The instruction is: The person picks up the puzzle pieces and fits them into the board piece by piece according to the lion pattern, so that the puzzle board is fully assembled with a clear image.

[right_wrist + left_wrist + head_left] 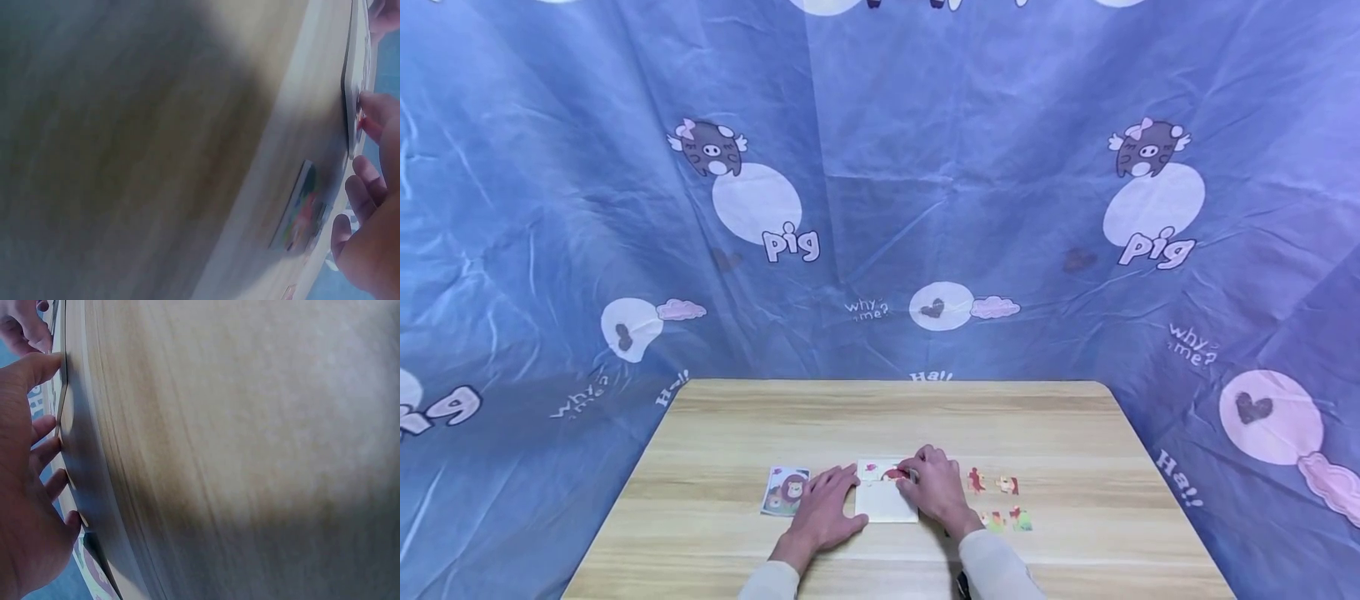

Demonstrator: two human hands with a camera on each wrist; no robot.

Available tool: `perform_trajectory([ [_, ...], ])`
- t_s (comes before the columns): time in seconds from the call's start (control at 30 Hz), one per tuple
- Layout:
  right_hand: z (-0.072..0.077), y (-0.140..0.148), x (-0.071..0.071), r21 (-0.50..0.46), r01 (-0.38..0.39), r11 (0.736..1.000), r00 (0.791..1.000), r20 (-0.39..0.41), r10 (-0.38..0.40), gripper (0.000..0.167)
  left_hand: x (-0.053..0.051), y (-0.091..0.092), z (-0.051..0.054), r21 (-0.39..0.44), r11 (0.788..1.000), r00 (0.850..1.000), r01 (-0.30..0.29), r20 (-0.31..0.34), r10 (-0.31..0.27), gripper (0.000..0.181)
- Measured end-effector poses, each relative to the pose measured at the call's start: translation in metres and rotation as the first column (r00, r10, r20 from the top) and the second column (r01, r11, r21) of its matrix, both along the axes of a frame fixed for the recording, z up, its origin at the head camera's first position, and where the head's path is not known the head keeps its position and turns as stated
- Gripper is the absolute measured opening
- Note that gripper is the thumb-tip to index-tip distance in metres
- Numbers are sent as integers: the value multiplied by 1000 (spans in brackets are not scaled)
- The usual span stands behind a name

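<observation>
A white puzzle board (886, 502) lies at the middle of the table, with a pink-marked piece (869, 469) in its upper left. My left hand (829, 510) is spread at the board's left side, thumb and fingertips touching its edge. Over the board's upper right, my right hand (936, 486) pinches a red-patterned puzzle piece (893, 474) between thumb and index finger; the fingers partly cover it. In the right wrist view, the right hand (375, 206) has its thumb and index at the board (354, 81), a bit of red showing there.
A lion picture card (785, 490) lies left of the left hand. Several loose puzzle pieces lie right of the right hand, among them a red one (976, 481) and a green one (1021, 518). Blue patterned cloth (880, 250) hangs behind the wooden table (737, 417).
</observation>
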State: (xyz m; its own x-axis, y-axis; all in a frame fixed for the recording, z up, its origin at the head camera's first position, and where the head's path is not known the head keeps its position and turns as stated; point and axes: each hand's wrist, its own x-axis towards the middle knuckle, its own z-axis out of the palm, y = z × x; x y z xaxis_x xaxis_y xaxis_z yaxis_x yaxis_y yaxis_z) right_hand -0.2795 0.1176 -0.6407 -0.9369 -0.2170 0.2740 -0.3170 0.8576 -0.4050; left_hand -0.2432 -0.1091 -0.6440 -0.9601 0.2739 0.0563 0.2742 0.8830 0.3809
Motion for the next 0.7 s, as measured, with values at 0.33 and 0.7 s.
perform_trajectory([
  [0.33, 2, -10, -1, 110, 61, 992, 997, -46, -56, 26, 1, 2, 1, 12, 1000, 1000, -4, -13, 4, 58],
  [0.7, 1, -9, -2, 160, 48, 986, 999, 13, -51, 20, 2, 2, -2, 16, 1000, 1000, -3, -7, 3, 57],
])
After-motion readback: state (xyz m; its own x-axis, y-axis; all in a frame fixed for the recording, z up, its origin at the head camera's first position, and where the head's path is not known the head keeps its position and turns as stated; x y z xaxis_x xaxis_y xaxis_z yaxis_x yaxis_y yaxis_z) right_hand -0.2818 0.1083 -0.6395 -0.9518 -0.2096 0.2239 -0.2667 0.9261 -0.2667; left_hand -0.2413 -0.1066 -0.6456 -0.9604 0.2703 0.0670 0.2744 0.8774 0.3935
